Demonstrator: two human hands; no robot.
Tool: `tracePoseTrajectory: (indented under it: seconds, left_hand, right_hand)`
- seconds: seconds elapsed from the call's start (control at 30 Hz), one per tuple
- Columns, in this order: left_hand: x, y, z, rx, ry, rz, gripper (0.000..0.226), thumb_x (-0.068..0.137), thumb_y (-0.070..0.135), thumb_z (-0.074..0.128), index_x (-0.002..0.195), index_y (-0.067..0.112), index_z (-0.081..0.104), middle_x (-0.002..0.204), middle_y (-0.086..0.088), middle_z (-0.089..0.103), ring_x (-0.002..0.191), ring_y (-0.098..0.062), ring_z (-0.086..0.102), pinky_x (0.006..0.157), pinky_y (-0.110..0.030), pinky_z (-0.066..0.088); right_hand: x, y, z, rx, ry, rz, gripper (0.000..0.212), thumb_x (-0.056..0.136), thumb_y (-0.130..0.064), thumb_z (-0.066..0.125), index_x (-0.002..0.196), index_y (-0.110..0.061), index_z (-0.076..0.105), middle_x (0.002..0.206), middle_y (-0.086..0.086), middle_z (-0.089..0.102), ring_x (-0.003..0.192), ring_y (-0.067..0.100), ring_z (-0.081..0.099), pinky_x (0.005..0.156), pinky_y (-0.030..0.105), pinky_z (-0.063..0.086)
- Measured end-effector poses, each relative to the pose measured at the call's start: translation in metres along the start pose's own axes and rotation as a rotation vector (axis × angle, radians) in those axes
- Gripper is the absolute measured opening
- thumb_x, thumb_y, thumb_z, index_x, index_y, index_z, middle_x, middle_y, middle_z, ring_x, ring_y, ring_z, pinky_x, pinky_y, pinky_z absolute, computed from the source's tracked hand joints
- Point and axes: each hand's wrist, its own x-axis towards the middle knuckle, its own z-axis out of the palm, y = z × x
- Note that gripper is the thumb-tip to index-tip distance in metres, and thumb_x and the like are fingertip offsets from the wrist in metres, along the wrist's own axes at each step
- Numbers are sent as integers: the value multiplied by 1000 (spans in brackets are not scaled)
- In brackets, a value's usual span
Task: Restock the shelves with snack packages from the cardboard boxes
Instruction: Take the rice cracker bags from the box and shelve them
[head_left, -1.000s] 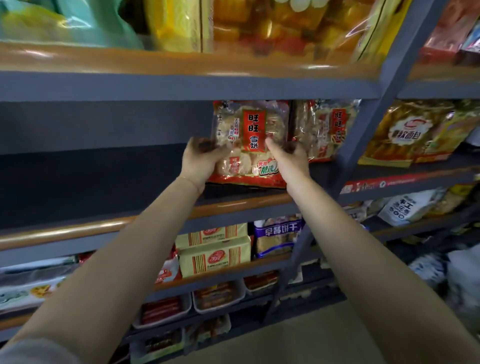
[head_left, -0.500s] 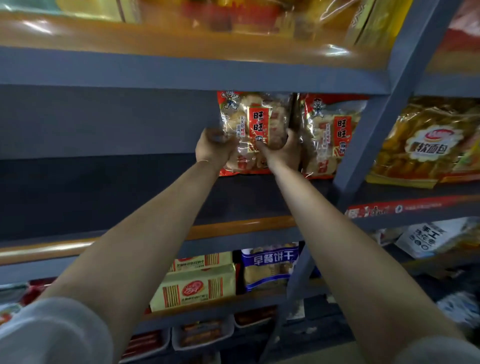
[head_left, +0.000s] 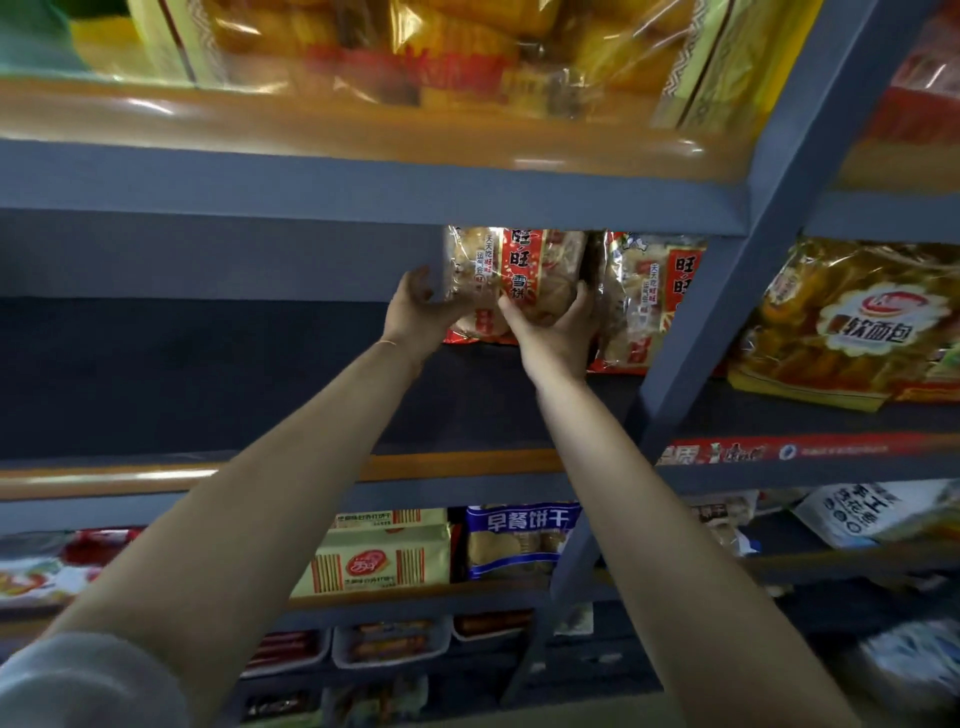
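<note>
Both of your hands are holding one rice cracker bag (head_left: 519, 280) upright at the back of the middle shelf (head_left: 291, 470), just under the blue-grey edge of the shelf above (head_left: 363, 192). Your left hand (head_left: 418, 312) is cupping the bag's left edge, its fingers curling round the clear wrapper with the thumb up. Your right hand (head_left: 558, 325) is gripping the bag's lower right part, thumb lying across the front near the red label and fingers wrapping round the right side. The bag's bottom hem is sitting on or just above the dark shelf floor; you cannot tell which. Just to the right of that bag, a second rice cracker bag (head_left: 652, 306) of the same kind is standing upright, touching or nearly touching your right fingers. Farther right of the bag, past the slanting blue-grey upright (head_left: 727, 291), a yellow soft bread bag (head_left: 852, 327) is leaning. Below the bag, one shelf down, yellow biscuit packs (head_left: 384, 558) and a blue breakfast biscuit pack (head_left: 519, 540) are standing side by side.
</note>
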Motion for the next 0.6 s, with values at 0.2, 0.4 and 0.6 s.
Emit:
tracePoseTrajectory:
  seconds: [0.2,0.4,0.6]
  left_hand:
    - [-86,6,-65,-84,120,80,6,96,10,65,94,13,70,82,-5,70,70,-16,68,64,-26,55]
    - [-190,-33,-166,-26,240,69,9,98,6,61,92,6,66,74,-7,67,66,-19,66,65,-24,56]
    - [-270,-130,-315,16,439,-176,13,97,10,64,86,12,71,74,-9,71,67,-20,66,72,-40,56]
  right_hand:
    - [-79,-17,4,376,-180,-97,18,91,-13,71,107,-9,64,97,2,71,86,9,69,73,22,55]
    - [-190,-22,53,382,-565,-260,8,94,-9,64,92,-17,65,76,3,67,70,23,67,63,38,56]
    - [-323,-13,177,154,-900,-165,9,94,-15,64,86,-20,64,71,-9,65,69,12,65,65,29,53]
